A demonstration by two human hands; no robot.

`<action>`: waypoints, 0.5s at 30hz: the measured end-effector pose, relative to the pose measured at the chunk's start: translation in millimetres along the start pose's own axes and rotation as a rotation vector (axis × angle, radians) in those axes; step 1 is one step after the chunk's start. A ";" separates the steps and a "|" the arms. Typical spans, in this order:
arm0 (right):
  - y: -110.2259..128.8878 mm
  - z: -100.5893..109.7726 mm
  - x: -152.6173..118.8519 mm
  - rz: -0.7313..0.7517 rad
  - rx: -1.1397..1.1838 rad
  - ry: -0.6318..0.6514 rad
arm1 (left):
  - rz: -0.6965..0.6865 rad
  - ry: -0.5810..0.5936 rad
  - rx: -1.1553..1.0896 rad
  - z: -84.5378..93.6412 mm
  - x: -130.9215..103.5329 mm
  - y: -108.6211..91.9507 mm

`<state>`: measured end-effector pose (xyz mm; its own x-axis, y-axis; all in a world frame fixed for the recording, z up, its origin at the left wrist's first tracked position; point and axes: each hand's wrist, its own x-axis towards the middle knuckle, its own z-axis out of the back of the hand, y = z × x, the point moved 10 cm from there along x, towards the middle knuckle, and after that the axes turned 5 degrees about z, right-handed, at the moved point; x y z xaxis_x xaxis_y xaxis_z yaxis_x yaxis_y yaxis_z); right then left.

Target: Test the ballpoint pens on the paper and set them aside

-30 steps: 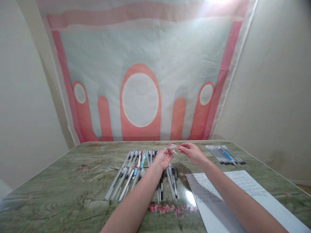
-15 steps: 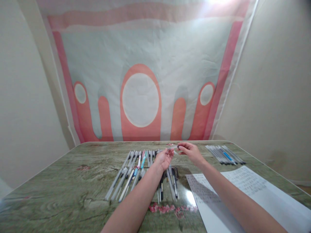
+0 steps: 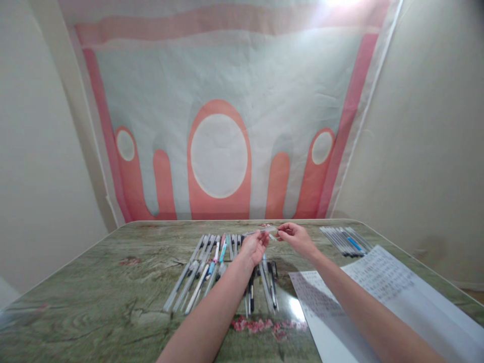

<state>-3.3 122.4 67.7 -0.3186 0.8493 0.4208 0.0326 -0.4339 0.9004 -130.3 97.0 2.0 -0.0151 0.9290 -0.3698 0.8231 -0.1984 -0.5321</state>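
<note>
**Clear pen held between both hands**

My left hand (image 3: 255, 247) and right hand (image 3: 298, 237) each pinch an end of the clear pen (image 3: 264, 231), grips unchanged from a moment ago. The paper sheet (image 3: 381, 287) under my right forearm has lifted. Loose pens (image 3: 212, 267) lie below my left hand, more pens (image 3: 346, 239) beyond my right; open table (image 3: 94, 292) lies leftward.

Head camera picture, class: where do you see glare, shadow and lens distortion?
Head view: glare burns out the wall hanging at top right and shines off the table; the right forearm shadows the written sheet; wide-angle bending slants the side walls inward; the clear pen between left hand and right hand is small and soft.
</note>
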 end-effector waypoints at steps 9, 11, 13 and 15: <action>6.1 8.3 4.7 0.143 -0.229 -0.002 | -0.054 -0.005 0.050 0.8 -0.2 -3.5; 9.6 10.5 5.0 0.168 -0.245 -0.005 | -0.068 -0.008 0.056 1.1 -0.8 -4.6; 12.7 10.9 5.0 0.180 -0.256 0.007 | -0.077 -0.012 0.063 1.3 -1.4 -5.1; 15.6 10.6 4.7 0.188 -0.271 0.018 | -0.084 -0.012 0.074 0.9 -2.0 -5.3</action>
<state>5.7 122.8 84.9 -0.3473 0.7423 0.5730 -0.1602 -0.6490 0.7437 -135.2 96.0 4.9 -0.0889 0.9397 -0.3303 0.7748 -0.1431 -0.6158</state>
